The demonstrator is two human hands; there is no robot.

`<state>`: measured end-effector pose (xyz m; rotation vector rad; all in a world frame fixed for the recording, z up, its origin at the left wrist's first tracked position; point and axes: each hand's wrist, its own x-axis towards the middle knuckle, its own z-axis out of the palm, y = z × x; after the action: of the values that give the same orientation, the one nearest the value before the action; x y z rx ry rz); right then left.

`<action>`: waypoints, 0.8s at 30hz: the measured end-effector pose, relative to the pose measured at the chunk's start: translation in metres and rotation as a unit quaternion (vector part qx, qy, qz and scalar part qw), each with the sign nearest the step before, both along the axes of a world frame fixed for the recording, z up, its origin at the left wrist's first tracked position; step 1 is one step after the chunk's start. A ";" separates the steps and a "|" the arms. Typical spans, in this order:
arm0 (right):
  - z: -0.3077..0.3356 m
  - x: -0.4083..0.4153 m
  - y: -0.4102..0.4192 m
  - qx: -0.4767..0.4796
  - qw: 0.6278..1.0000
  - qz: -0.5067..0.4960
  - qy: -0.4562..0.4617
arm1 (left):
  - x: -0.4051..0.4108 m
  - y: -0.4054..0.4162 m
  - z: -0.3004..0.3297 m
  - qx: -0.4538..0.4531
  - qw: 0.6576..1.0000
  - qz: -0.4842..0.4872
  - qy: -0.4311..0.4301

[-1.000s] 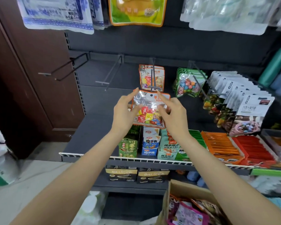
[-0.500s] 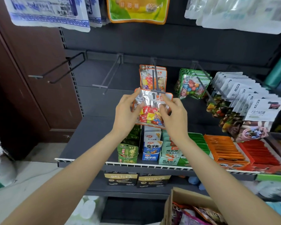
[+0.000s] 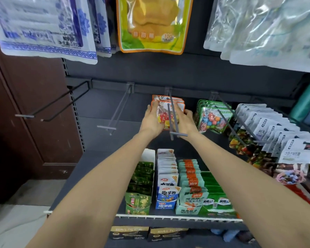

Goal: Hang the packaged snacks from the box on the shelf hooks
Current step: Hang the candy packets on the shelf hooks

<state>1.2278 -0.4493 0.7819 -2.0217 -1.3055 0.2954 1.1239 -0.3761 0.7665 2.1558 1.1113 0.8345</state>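
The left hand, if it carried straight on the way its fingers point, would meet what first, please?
Probably the orange-edged packets already hanging at the back of the hook; depth is hard to judge. The left hand holds the candy packet just before them.

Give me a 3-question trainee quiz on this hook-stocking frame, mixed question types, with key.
1. True or false: both hands hold the orange-edged candy pack on the middle hook.
2. Which hooks in this row carry nothing? A) the two to the left of the hands B) the two to the right C) none
3. Fill in: the pack hanging just right of the right hand shows round ____ candies.

Key: 1 true, the left hand holds it too. 2 A, the far-left hook and the empty hook. 3 multicoloured, the round-candy pack.
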 end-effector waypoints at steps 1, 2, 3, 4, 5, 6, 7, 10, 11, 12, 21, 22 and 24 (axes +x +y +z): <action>0.000 -0.001 -0.002 0.030 0.999 -0.006 0.038 | -0.003 -0.004 0.001 -0.012 1.000 -0.004 -0.014; -0.001 -0.002 -0.007 0.060 0.996 -0.010 0.059 | -0.007 -0.010 0.002 -0.025 0.999 -0.009 -0.038; -0.001 -0.006 -0.017 0.070 0.996 -0.008 0.049 | -0.012 -0.020 0.001 -0.033 0.997 -0.011 -0.062; -0.003 -0.011 -0.031 0.068 0.997 -0.004 0.030 | -0.019 -0.032 -0.002 -0.030 0.996 -0.005 -0.080; -0.006 -0.014 -0.045 0.073 0.997 0.000 0.011 | -0.025 -0.047 -0.006 -0.018 0.996 0.007 -0.090; -0.010 -0.017 -0.062 0.077 0.997 0.005 -0.004 | -0.031 -0.062 -0.014 -0.008 0.995 0.021 -0.100; -0.016 -0.019 -0.079 0.077 0.997 0.011 -0.002 | -0.035 -0.079 -0.022 -0.004 0.993 0.029 -0.112; -0.041 -0.020 -0.142 0.065 0.997 0.004 0.030 | -0.041 -0.132 -0.051 -0.039 0.993 0.003 -0.114; -0.052 -0.018 -0.164 0.057 0.998 -0.003 0.033 | -0.040 -0.150 -0.061 -0.054 0.993 -0.015 -0.101; -0.064 -0.016 -0.186 0.050 0.998 -0.009 0.032 | -0.038 -0.170 -0.071 -0.068 0.993 -0.038 -0.088; -0.171 0.047 -0.365 -0.160 0.987 -0.021 -0.019 | 0.016 -0.325 -0.148 -0.068 0.972 -0.218 0.049; -0.182 0.056 -0.380 -0.180 0.983 -0.016 -0.028 | 0.023 -0.338 -0.158 -0.063 0.966 -0.235 0.089; -0.204 0.071 -0.402 -0.208 0.977 0.012 -0.044 | 0.038 -0.358 -0.182 -0.072 0.938 -0.272 0.202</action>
<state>1.2984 -0.8511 0.5781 -2.3885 -1.4140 0.5319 1.1617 -0.7341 0.5845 2.3895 0.6551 0.0594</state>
